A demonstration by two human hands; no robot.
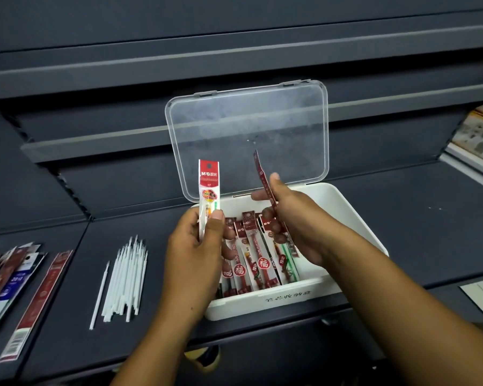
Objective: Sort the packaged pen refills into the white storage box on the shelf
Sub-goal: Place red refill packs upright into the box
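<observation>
Mid-sort over white box (329,203): left hand (195,254) pinching upright refill pack (209,188), right hand (293,218) clamped on 2nd pack (265,182). Next, likely: lay both beside packs along box's front-left.

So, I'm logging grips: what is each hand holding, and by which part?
The left hand pinches an upright pack by its lower end. The right hand grips a second pack around its middle, above the box.

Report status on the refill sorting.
Left hand holds upright refill pack; right hand pinches tilted pack. White box open, part filled. Nothing in the way.
</observation>
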